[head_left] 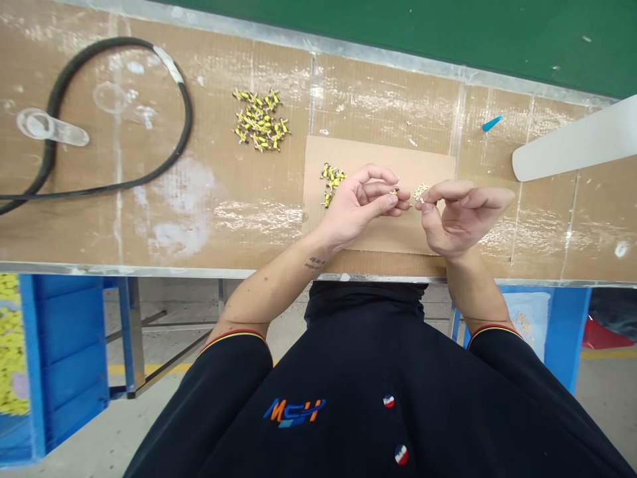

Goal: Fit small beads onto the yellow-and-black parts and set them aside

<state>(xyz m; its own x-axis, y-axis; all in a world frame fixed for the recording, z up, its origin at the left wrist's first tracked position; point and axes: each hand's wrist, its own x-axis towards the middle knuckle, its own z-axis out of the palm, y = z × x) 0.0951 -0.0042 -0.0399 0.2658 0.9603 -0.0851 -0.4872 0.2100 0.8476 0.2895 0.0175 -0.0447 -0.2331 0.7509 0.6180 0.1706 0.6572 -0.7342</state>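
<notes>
My left hand (358,206) pinches a small yellow component (394,191) between thumb and forefinger, above a cardboard sheet (378,156). My right hand (462,216) comes in from the other side, its thumb and forefinger closed on a tiny pale part (419,204). Just beyond those fingertips lies a small heap of pale parts (421,192). A cluster of yellow components (332,184) sits on the sheet's left side. A larger pile of the same yellow components (259,119) lies on the brown-covered bench (223,226), left of the sheet.
A black cable (119,113) loops across the bench's left side, near a clear plastic piece (50,127). A teal object (492,123) and a white board (577,139) lie at right. Blue crates (64,365) (562,325) stand below the bench's metal front edge (149,271).
</notes>
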